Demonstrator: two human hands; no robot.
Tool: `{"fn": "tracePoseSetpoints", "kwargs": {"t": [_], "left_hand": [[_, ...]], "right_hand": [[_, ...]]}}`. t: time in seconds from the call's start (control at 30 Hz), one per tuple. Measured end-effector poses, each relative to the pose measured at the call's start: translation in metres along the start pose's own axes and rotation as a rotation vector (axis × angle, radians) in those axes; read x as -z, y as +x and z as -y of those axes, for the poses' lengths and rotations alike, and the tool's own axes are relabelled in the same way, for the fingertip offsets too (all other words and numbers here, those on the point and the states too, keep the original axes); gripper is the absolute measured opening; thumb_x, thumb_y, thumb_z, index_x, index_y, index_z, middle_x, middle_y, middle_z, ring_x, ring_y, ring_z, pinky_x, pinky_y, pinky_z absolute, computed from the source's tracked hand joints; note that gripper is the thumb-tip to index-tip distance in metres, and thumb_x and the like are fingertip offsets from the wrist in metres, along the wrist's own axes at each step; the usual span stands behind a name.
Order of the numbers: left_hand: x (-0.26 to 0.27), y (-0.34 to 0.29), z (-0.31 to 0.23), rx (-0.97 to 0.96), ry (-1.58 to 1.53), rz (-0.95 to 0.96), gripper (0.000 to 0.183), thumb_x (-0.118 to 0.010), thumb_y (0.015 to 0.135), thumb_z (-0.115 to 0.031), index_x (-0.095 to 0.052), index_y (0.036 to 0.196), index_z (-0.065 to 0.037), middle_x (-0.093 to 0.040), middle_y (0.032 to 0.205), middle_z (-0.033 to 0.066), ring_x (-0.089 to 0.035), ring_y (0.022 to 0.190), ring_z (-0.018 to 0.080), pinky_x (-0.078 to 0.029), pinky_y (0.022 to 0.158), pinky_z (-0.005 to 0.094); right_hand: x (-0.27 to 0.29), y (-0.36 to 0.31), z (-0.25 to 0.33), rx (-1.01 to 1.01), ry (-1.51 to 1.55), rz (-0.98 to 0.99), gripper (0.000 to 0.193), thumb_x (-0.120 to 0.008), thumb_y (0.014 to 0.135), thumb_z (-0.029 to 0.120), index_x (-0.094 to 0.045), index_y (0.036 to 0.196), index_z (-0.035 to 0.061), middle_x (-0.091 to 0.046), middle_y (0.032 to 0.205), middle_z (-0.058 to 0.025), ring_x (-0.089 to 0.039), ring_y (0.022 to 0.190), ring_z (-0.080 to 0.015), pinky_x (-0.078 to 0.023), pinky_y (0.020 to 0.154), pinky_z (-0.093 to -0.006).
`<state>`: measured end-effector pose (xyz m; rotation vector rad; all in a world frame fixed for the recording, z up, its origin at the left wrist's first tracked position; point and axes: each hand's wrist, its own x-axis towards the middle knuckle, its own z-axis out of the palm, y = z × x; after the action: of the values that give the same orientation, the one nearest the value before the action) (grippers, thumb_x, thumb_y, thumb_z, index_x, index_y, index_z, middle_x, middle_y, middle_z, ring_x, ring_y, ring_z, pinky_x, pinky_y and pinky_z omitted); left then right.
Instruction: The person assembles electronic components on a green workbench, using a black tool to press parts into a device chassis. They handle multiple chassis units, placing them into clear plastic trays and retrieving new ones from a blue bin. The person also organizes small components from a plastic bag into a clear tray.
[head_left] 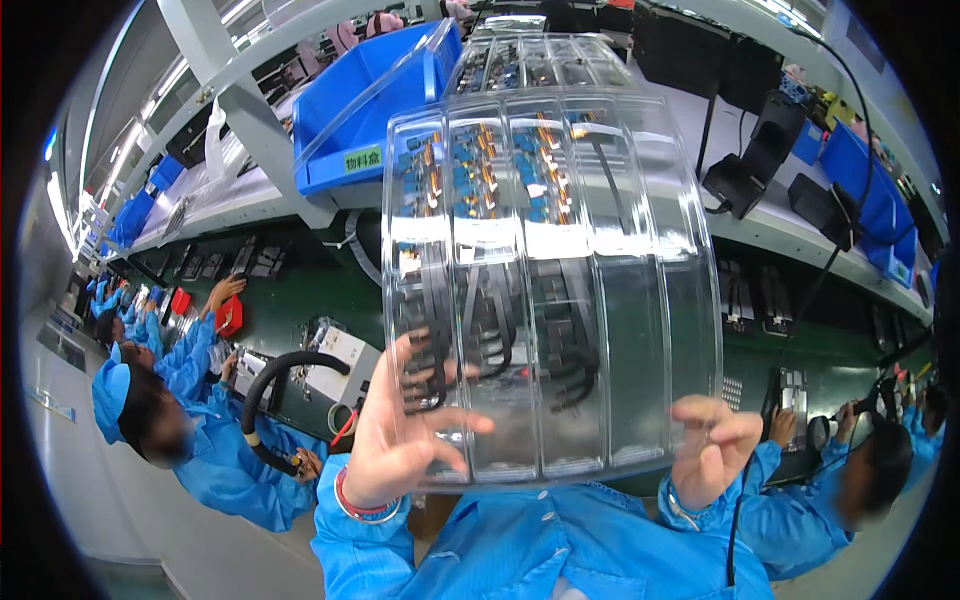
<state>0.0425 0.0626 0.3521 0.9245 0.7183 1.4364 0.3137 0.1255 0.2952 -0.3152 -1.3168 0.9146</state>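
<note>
A clear plastic compartment tray (635,400) is held up in front of me, tilted so I look into its long slots. My left hand (395,435) grips its lower left corner, seen partly through the plastic. At the lower right corner, my right hand (712,450) pinches the edge with bent fingers. Black cable assemblies (565,330) with blue and orange ends lie bunched in the three left slots. One thin dark strip (608,180) lies in the slot right of them. The rightmost slot shows nothing inside.
Behind the tray, a shelf carries a blue bin (345,115) and another clear tray (545,65) of parts. A green workbench (270,320) runs below it. Co-workers in blue sit close on my left (230,450) and right (810,500). A bent black hose (265,390) stands at left.
</note>
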Motion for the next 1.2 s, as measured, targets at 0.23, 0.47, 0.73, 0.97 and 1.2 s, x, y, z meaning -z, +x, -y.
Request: {"fn": "tracePoseSetpoints", "kwargs": {"t": [0.23,0.47,0.73,0.97,1.2], "left_hand": [[0.009,-0.047,0.03,0.047,-0.046,-0.012,0.089,-0.051,0.067,0.003,0.004,0.136,-0.011,-0.034,0.122,0.0255,-0.054,0.096,0.0415,-0.057,0.061,0.0382],[0.02,-0.079,0.061,0.021,-0.052,-0.09,0.089,-0.053,0.068,0.002,0.005,0.135,-0.009,-0.036,0.119,0.0265,-0.056,0.092,0.042,-0.056,0.059,0.0378],[0.032,-0.094,0.077,0.07,-0.082,-0.142,0.088,-0.055,0.068,0.003,0.002,0.135,-0.009,-0.04,0.116,0.0279,-0.055,0.091,0.0429,-0.055,0.06,0.0402],[0.033,-0.096,0.085,0.035,-0.098,-0.179,0.087,-0.055,0.067,0.004,-0.001,0.135,-0.007,-0.04,0.116,0.0282,-0.056,0.09,0.0432,-0.055,0.062,0.0428],[0.039,-0.097,0.084,0.11,-0.071,-0.206,0.088,-0.052,0.065,0.005,-0.001,0.135,-0.01,-0.041,0.116,0.0277,-0.056,0.089,0.0434,-0.055,0.061,0.0423]], "right_hand": [[0.011,-0.049,-0.001,-0.027,-0.039,0.061,0.025,-0.055,0.083,0.021,-0.037,0.091,0.0045,-0.056,0.084,-0.0288,-0.056,0.069,-0.0311,-0.046,0.063,-0.0391],[0.018,-0.082,-0.008,-0.013,-0.031,0.096,0.024,-0.059,0.079,0.018,-0.04,0.087,0.0049,-0.058,0.078,-0.0263,-0.057,0.064,-0.0301,-0.048,0.057,-0.0367],[0.032,-0.088,-0.013,0.033,-0.083,0.329,0.021,-0.06,0.074,0.015,-0.045,0.083,0.0037,-0.059,0.077,-0.0247,-0.06,0.058,-0.0314,-0.05,0.049,-0.0339],[0.034,-0.095,-0.017,0.053,-0.045,0.312,0.018,-0.058,0.079,0.018,-0.048,0.079,0.0032,-0.059,0.076,-0.0246,-0.06,0.057,-0.0309,-0.05,0.046,-0.0331],[0.032,-0.096,-0.018,0.001,-0.069,0.301,0.017,-0.057,0.08,0.018,-0.049,0.079,0.0033,-0.06,0.077,-0.0232,-0.06,0.057,-0.0309,-0.05,0.046,-0.0338]]}}
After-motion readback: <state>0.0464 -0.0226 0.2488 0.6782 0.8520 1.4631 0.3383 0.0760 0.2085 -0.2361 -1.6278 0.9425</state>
